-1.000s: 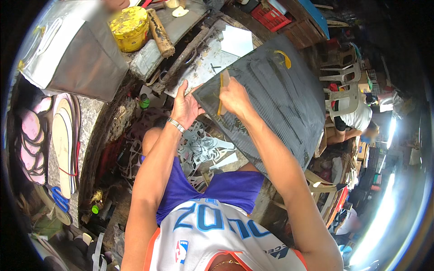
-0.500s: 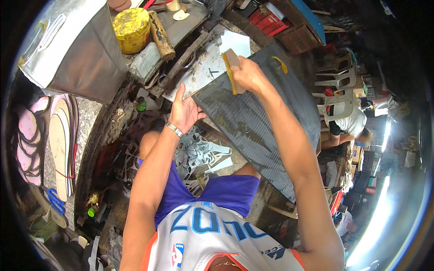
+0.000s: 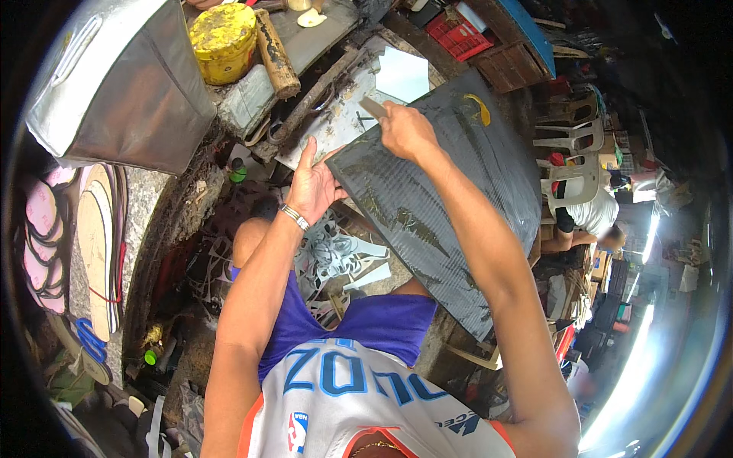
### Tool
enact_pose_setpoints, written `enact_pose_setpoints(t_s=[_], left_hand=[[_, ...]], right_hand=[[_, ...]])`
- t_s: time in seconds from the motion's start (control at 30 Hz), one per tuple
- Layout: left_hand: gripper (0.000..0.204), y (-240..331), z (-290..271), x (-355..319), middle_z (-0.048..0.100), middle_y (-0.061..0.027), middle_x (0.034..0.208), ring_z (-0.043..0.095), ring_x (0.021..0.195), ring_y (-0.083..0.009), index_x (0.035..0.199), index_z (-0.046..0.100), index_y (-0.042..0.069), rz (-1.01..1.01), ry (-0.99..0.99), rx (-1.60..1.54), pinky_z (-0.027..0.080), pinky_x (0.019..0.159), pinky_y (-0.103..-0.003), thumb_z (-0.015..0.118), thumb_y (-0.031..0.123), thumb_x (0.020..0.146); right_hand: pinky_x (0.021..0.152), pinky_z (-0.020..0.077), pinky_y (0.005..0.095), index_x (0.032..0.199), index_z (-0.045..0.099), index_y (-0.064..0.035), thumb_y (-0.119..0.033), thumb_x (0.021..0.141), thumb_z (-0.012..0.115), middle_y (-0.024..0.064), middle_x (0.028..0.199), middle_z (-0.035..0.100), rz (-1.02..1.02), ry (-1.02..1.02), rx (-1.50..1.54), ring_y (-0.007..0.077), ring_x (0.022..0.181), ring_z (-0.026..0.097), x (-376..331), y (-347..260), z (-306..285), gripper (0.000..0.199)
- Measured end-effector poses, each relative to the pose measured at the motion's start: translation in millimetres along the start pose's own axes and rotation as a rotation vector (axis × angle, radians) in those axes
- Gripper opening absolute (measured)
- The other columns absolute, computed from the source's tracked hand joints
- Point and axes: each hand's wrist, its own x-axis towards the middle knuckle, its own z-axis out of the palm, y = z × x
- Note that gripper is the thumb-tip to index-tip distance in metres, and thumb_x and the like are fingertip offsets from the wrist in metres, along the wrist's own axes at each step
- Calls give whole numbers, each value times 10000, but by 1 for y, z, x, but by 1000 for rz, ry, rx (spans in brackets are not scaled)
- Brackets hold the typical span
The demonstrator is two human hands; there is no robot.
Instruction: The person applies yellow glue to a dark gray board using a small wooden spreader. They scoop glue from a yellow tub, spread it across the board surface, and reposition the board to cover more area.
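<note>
- Across the lap and bench edge: dark ribbed rubber sheet [image 3: 450, 191] lies tilted, far end propped on the cluttered workbench [image 3: 321, 46], near end running down past the right thigh; the slope looks like it keeps the face presented to the hands
- left hand [image 3: 314, 183] is open, fingers spread, flat against the sheet's left edge; judging by the pose it pins the sheet so it can't slide
- right hand [image 3: 407, 130] is closed around a small flat tan tool [image 3: 372, 107], likely a spreader or scraper, tip at the sheet's top corner
- yellowish smear [image 3: 477, 107] sits on the sheet's upper right; streaks show further down the ribs
- yellow can [image 3: 224, 42] stands on the bench just beside a wooden handle [image 3: 275, 53]; contents can't be told from here
- red crate [image 3: 458, 34] behind the sheet, contents unclear
- grey metal box [image 3: 122, 84] at left, closed side facing the camera
- stacked sole cutouts [image 3: 65, 244] lean at far left; offcut scraps [image 3: 336, 256] lie between the knees
</note>
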Motion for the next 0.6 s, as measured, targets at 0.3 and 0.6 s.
enact_pose_setpoints(t_s=[0.3,0.6], left_hand=[[1086,-4,0,-3,521,-162,1611,545,1433,-322,1637,378,19,24,-6,-75,449,1161,-506,331,881,978],[1055,-3,-5,-7,531,-220,1576,566,1398,-414,1608,396,-6,19,21,-185,446,1151,-588,346,852,996]], right_hand=[[838,584,543,1106,689,-53,-121,956,632,196,1046,731,-457,256,188,438,993,711,-61,-83,1,174],[963,544,559,1239,676,-45,-188,1018,589,253,1216,727,125,52,-37,459,1154,683,-2,54,-24,277]])
